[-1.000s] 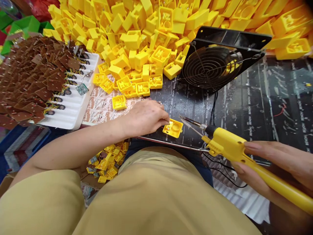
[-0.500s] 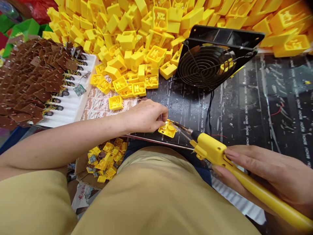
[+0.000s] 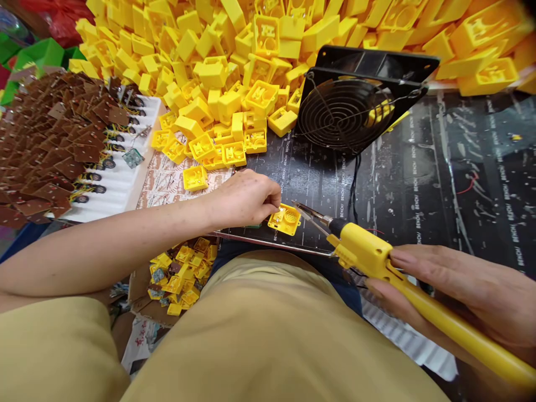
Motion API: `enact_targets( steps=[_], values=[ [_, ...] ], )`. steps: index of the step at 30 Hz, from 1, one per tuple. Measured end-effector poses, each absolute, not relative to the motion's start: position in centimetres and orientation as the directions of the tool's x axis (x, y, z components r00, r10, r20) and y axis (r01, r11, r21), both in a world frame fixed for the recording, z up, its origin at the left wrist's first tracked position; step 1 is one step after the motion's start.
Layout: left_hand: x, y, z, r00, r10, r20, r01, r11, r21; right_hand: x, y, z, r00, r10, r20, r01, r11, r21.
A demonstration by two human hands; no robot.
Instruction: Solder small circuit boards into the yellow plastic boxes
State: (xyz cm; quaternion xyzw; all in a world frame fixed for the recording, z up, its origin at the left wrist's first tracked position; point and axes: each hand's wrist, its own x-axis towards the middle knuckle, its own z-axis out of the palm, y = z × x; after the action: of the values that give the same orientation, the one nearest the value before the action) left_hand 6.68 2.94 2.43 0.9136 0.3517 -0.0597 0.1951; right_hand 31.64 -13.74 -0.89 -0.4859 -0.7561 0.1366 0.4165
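A small open yellow case (image 3: pixel 286 219) lies on the black bench near its front edge. My left hand (image 3: pixel 250 198) rests at the left side of this case, fingers pinched together; what they hold, if anything, is hidden. My right hand (image 3: pixel 464 290) is wrapped round a yellow soldering iron (image 3: pixel 364 249), whose metal tip points left, just above and right of the case, apart from it. Part of a green board (image 3: pixel 254 226) shows under my left hand.
A black fan (image 3: pixel 355 100) stands behind the case, before a large heap of yellow cases (image 3: pixel 201 111). Brown boards (image 3: pixel 54 145) with wired parts fill a white foam tray (image 3: pixel 121 190) at left. A box (image 3: pixel 140 290) of yellow pieces sits below the bench.
The soldering iron's tip has moved away from the case, to its right. My left hand stays at the case's left side. The whole view has shifted slightly.
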Motion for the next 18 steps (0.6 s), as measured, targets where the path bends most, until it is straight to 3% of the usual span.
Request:
enact_targets(
  steps=[6,10,15,18],
  values=[
    [6.7,2.7,2.5,0.742,0.605,-0.287,0.668,-0.701,0.248,31.7,-13.3,-0.7,-0.254,0.826,0.503,0.656,0.529,-0.538],
    [6.9,2.6,2.5,0.720,0.637,-0.276,0.694,-0.673,0.256,31.2,-13.1,-0.3,-0.291,0.802,0.521,0.658,0.563,-0.499],
    [7.0,2.7,2.4,0.715,0.641,-0.279,0.699,-0.660,0.274,30.2,-12.7,0.9,-0.317,0.809,0.494,0.614,0.572,-0.544],
    [7.0,2.8,2.4,0.711,0.636,-0.302,0.703,-0.658,0.270,29.6,-12.1,1.2,-0.362,0.779,0.512,0.627,0.610,-0.485]
  ],
)
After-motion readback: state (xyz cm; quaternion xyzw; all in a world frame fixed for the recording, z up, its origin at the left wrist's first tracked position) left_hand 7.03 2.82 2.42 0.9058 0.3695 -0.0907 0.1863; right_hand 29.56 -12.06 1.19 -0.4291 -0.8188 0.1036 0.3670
